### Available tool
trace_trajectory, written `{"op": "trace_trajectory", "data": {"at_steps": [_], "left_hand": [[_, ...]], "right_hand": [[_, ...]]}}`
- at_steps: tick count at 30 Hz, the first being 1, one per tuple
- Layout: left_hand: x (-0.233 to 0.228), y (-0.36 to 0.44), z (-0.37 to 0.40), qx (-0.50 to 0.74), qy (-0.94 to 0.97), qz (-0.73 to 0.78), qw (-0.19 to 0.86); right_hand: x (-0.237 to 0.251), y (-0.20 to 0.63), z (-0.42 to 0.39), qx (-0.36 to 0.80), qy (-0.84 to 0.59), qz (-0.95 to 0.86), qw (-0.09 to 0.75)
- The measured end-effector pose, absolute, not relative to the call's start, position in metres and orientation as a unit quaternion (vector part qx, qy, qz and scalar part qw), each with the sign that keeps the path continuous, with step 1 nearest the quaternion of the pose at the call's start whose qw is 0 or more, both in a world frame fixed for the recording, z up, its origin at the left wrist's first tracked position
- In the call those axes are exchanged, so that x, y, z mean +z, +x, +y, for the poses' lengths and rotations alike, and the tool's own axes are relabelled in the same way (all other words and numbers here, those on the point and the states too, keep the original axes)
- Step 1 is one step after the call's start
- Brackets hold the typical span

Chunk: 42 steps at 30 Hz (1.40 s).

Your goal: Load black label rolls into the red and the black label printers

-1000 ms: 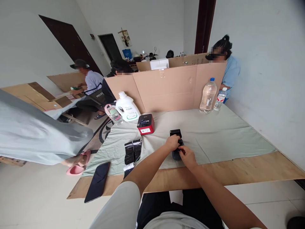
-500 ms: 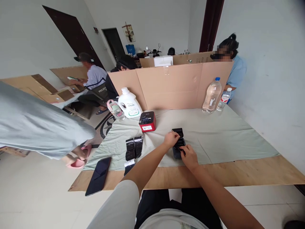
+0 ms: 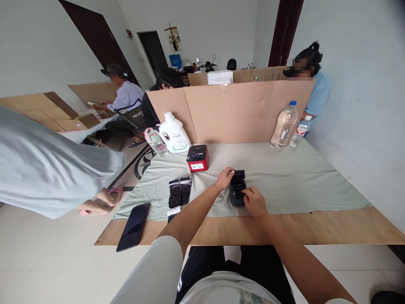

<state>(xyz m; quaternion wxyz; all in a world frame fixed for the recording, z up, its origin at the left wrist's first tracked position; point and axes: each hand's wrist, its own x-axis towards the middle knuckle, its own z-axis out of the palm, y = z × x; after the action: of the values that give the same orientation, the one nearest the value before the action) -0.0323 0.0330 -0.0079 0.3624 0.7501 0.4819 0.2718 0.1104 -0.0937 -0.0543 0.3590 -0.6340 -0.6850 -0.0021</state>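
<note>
Both hands shifted: left hand (image 3: pixel 225 177) now grips the far-left edge of the little black printer (image 3: pixel 237 192) on the green cloth (image 3: pixel 294 181), right hand (image 3: pixel 255 202) pinching its near corner. Best to keep it braced flat while fiddling.

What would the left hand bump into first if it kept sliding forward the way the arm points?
The left hand already touches the black device. Going straight on, up and to the right across the green cloth, the way looks free until the cardboard wall, though depth is hard to judge.
</note>
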Motion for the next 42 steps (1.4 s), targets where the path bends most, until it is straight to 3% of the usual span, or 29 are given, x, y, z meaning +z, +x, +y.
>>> {"op": "trace_trajectory", "data": {"at_steps": [12,18,21,33,42], "left_hand": [[-0.024,-0.061,-0.017,0.171,0.905,0.337,0.195],[-0.027,-0.069,-0.023,0.087,0.943,0.285,0.151],[-0.037,-0.065,-0.025,0.106,0.940,0.297,0.131],[-0.055,-0.060,-0.028,0.171,0.910,0.312,0.211],[-0.065,-0.074,-0.042,0.247,0.820,0.399,0.328]], "right_hand": [[-0.051,0.115,-0.104,0.037,-0.599,-0.726,0.337],[-0.033,0.135,-0.078,0.082,-0.560,-0.815,0.126],[-0.033,0.135,-0.070,0.087,-0.549,-0.827,0.082],[-0.048,0.130,-0.074,0.121,-0.562,-0.808,0.132],[-0.044,0.121,-0.087,0.206,-0.647,-0.691,0.246]]}}
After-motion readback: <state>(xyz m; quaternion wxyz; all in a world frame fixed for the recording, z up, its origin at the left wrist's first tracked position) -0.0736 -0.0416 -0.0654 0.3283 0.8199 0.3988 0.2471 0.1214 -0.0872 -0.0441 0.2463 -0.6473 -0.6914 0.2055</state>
